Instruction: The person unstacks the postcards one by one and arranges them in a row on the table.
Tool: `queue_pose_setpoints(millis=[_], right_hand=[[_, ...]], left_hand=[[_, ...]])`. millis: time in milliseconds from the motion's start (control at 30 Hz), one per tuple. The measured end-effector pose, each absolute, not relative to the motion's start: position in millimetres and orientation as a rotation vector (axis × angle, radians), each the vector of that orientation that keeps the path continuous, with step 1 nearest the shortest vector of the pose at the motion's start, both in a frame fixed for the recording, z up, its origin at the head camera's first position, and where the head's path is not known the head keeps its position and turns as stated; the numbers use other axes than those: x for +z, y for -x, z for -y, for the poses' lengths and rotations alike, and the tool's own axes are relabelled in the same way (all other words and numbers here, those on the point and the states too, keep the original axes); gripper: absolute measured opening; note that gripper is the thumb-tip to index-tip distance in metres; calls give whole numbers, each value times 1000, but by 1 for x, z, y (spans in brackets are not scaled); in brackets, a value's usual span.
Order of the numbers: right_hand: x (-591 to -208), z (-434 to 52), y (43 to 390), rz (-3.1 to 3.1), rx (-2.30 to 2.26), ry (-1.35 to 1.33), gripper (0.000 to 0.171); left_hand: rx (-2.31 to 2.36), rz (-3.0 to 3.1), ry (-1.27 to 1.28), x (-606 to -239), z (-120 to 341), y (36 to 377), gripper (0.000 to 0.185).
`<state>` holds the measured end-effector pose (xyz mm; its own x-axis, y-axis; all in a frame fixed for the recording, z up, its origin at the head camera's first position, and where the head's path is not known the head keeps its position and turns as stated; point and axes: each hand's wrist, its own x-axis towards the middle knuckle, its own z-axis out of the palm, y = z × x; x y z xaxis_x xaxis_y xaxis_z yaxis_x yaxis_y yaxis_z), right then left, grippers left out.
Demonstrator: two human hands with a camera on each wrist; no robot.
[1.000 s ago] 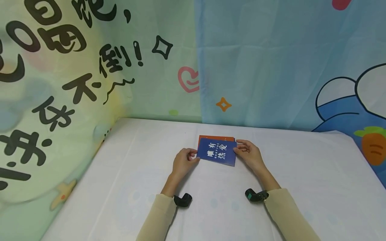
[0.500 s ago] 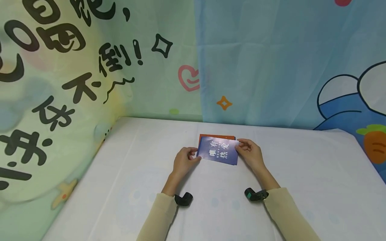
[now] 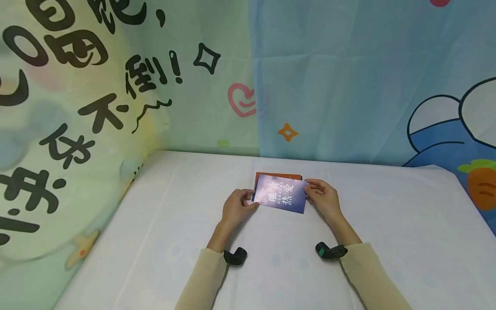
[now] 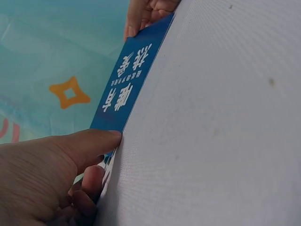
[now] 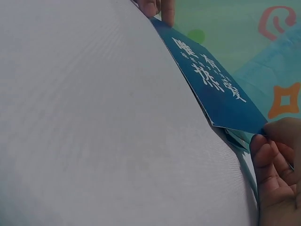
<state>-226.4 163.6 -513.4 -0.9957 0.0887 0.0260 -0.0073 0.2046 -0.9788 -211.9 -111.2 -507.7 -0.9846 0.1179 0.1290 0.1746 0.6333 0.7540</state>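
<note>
Two hands hold a blue card by its short ends over a white table.

The left hand (image 3: 235,208) pinches the left end of the blue card (image 3: 281,194), thumb on top and curled fingers (image 4: 87,188) tucked under the edge, as the left wrist view shows. The right hand (image 3: 323,198) pinches the right end the same way, its fingertips (image 5: 265,157) bent beneath the corner. The card (white characters printed on its face) sits tilted, its far edge lifted off the table (image 3: 155,241), and it lies over an orange card (image 3: 277,175) whose far strip alone shows behind it. Both sleeves (image 3: 201,280) are beige, each with a small black wrist device (image 3: 235,257) beside the cuff. Cartoon-printed cloth (image 3: 116,86) hangs behind the table.
</note>
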Motion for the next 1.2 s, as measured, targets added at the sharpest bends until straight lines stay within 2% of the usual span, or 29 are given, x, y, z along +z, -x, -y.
queue_pose_setpoints(millis=[400, 800, 1200], right_hand=[[-509, -165, 226, 2321, 2014, 17, 40], [-512, -167, 227, 2271, 2055, 51, 39], [-515, -168, 228, 2218, 2099, 67, 40]], left_hand=[[-1301, 2750, 282, -507, 112, 211, 37], [-1324, 2781, 279, -509, 112, 212, 50], [-1306, 2780, 300, -507, 113, 210, 42]])
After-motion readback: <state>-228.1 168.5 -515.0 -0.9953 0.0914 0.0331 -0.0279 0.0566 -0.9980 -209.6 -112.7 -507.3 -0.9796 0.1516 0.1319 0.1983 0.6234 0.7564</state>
